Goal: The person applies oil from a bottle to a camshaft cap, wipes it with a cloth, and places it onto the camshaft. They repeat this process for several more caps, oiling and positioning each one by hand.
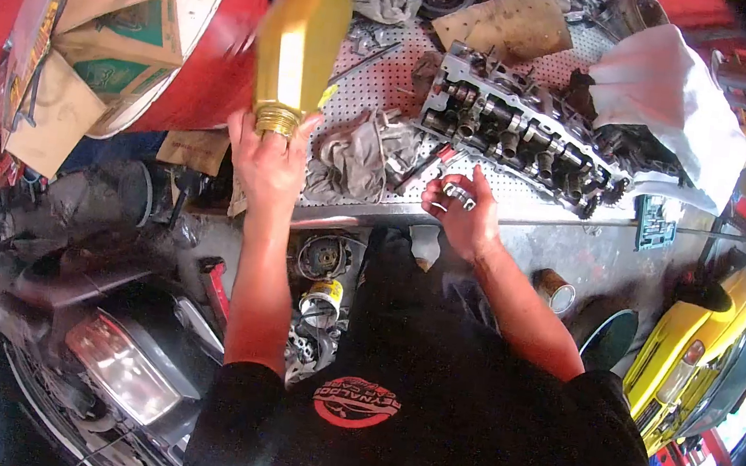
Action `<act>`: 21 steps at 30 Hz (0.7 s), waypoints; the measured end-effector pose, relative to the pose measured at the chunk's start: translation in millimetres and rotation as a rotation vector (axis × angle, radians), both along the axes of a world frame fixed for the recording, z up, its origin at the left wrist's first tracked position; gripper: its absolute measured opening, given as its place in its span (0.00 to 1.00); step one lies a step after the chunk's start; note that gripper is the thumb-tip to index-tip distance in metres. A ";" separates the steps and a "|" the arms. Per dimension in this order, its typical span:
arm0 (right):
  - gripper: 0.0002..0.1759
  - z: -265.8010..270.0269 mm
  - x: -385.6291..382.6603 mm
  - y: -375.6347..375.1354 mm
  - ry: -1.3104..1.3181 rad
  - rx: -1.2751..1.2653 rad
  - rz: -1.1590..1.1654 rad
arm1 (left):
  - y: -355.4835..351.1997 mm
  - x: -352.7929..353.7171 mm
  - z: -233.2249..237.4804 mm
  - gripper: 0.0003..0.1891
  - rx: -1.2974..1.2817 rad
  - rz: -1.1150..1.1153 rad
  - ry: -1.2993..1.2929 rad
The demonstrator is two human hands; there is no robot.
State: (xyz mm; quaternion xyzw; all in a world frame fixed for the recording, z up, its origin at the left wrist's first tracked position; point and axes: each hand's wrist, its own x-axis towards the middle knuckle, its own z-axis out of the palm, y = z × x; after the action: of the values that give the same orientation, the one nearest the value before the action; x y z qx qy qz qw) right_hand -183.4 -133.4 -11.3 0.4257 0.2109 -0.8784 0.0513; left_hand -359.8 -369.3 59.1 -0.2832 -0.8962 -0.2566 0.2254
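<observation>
My left hand (pixel 272 160) grips a gold oil bottle (pixel 302 33) by its threaded neck, with the bottle's body pointing away from me over the perforated metal workbench (pixel 527 191). In my right hand (pixel 461 211) lie a few small shiny metal parts (pixel 458 194), cupped in the palm at the bench's front edge. A grimy engine cylinder head (pixel 521 130) lies on the bench just beyond my right hand. Grey rags (pixel 355 152) are crumpled between my two hands.
A red drum (pixel 218 56) topped with cardboard boxes stands at the left. A white cloth (pixel 678 98) lies at the right of the bench, with a green socket case (pixel 656 221) near it. Car parts, a headlight (pixel 119 365) and cans crowd the floor; yellow bodywork (pixel 703 353) sits at the right.
</observation>
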 end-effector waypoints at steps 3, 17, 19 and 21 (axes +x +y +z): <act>0.30 6.2 -2.5 0.4 -0.027 -0.002 -0.019 | -2.6 -6.4 -5.0 0.19 -0.289 -0.013 -0.295; 0.35 41.3 -40.7 6.3 -0.066 -0.069 -0.077 | 55.5 -50.7 1.0 0.22 -0.644 -0.106 -0.680; 0.36 44.5 -43.9 11.8 -0.057 -0.090 -0.084 | 58.8 -29.2 19.1 0.23 -0.600 -0.072 -0.639; 0.38 42.9 -45.8 14.8 -0.049 -0.121 -0.068 | 64.6 13.2 32.3 0.27 -0.444 -0.089 -0.587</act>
State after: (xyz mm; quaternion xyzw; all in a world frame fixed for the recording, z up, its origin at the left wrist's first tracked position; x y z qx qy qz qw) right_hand -229.2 -118.6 31.6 0.4502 0.1415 -0.8801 0.0523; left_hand -346.6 -304.6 91.5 -0.2785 -0.9433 -0.1359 -0.1194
